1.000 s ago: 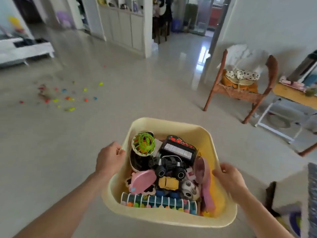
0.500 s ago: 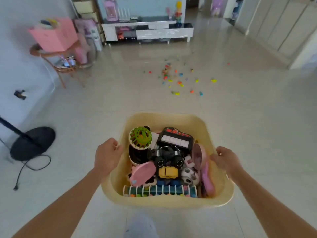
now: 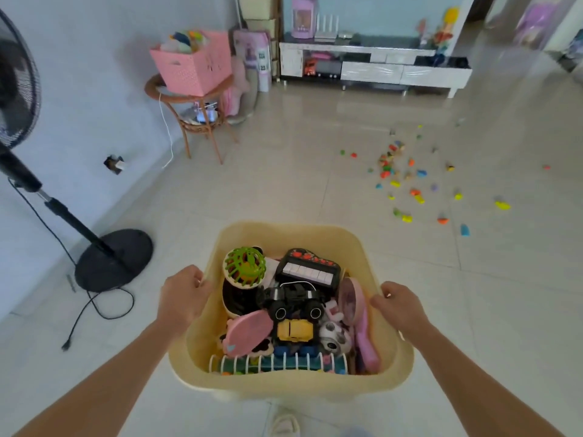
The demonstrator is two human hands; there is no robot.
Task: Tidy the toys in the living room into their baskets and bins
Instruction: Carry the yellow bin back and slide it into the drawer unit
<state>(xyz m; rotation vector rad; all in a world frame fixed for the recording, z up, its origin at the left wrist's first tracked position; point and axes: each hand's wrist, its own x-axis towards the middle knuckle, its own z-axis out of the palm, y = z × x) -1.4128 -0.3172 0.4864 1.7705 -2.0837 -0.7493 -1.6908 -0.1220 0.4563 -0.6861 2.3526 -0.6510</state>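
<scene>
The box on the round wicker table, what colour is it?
Pink box, clearest in the head view.

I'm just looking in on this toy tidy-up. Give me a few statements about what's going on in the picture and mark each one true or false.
1. Both hands hold the yellow bin by its rim, the left hand on one side and the right hand on the other. True.
2. The yellow bin is empty. False: it is packed with toys, among them a green cage ball, a toy keyboard and a black truck.
3. Small coloured pieces lie scattered on the floor to the right. True.
4. The pink box sits on the floor. False: it stands on a round wicker side table.
5. A standing fan is by the left wall. True.
</scene>
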